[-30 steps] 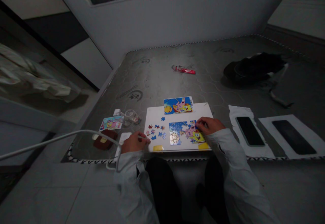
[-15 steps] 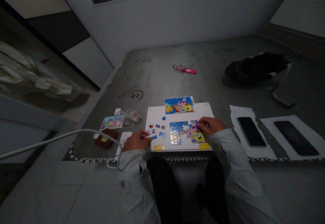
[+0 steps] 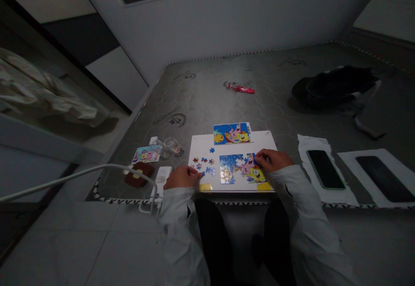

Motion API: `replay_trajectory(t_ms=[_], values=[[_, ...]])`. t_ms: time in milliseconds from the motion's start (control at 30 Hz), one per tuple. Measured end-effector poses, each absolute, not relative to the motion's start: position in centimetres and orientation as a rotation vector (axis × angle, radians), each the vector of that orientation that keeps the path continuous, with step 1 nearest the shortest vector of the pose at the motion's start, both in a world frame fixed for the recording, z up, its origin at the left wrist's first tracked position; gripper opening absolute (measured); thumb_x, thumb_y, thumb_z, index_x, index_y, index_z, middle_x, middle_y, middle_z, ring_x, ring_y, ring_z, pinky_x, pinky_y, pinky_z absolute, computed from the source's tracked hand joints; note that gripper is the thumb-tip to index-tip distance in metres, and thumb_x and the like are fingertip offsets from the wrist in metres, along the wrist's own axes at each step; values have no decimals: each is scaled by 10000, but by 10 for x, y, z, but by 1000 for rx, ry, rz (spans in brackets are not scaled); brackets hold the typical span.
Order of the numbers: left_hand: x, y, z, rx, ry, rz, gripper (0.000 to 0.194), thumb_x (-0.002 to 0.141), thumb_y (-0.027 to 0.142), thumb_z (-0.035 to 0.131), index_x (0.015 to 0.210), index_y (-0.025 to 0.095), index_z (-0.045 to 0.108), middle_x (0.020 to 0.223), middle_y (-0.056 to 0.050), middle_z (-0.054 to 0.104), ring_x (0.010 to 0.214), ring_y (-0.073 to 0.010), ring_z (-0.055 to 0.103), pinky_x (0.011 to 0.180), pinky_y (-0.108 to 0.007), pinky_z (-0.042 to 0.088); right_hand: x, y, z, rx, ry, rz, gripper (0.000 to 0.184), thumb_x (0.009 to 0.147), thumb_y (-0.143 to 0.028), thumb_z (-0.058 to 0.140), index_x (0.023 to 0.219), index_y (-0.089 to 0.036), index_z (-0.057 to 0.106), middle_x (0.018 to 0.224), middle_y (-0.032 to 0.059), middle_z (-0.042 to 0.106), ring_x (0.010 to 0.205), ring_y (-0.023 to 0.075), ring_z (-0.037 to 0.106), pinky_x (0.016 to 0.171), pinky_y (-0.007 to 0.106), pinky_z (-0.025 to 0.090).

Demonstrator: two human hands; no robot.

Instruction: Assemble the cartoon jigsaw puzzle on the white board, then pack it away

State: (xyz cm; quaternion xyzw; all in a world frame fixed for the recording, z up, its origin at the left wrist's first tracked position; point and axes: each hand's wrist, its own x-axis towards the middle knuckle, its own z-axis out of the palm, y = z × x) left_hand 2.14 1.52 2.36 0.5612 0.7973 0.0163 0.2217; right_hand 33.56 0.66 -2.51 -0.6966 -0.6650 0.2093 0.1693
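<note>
A partly joined jigsaw puzzle [image 3: 228, 171] with a cartoon picture lies on a white board [image 3: 202, 145]; gaps show in its upper middle. My right hand [image 3: 275, 160] has its fingers closed at the puzzle's upper right corner, covering a bit of the edge. On the board's left part are several loose puzzle pieces [image 3: 211, 161]. My left hand [image 3: 180, 177] is closed in a pinch on a blue puzzle piece [image 3: 203, 174], mostly hidden by the fingertips. A picture card [image 3: 231, 134] matching the puzzle lies across the board's far edge.
Left of the board are a second cartoon card [image 3: 147, 154], a clear container [image 3: 171, 145], a brown object [image 3: 138, 175] and a white charger [image 3: 163, 174] with a cable [image 3: 106, 166]. Two phones [image 3: 326, 169] lie on white sheets at right. Farther back are a red-handled tool [image 3: 241, 89] and a black cap [image 3: 333, 87].
My left hand has moved right, from the board's left edge to the blue puzzle piece, and its fingertips now meet it. My right hand stays at the puzzle's corner. The view has shifted slightly.
</note>
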Motion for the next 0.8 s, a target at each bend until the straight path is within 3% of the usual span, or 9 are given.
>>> replay_trajectory(t_ms=[167,400,700,800], values=[[25,16,28,1524,2140,48,119,662,323,745,779,309,760,811,33,755,796,-168,670,642,-246,418,335,6,-24,-1965,-1885,596,215,796,-381,576,854,-224,711,745,7,702,604,131,567,582,254,368],[24,16,25,1608,2018,116,193,709,182,688,829,308,773,844,28,744,792,-153,659,687,-240,434,338,7,-27,-1927,-1892,575,201,796,-383,582,847,-236,708,745,3,707,614,135,583,586,253,376],[20,17,20,1607,2023,111,240,635,365,778,843,259,725,773,23,716,730,-151,640,611,-241,390,337,7,-28,-1925,-1897,538,230,792,-401,566,829,-227,711,702,8,694,587,133,564,556,247,359],[21,16,17,1615,1994,83,225,612,351,792,804,257,723,773,17,718,731,-158,645,611,-247,393,336,7,-23,-1935,-1906,556,232,790,-397,564,833,-224,712,701,11,694,579,133,560,557,248,363]])
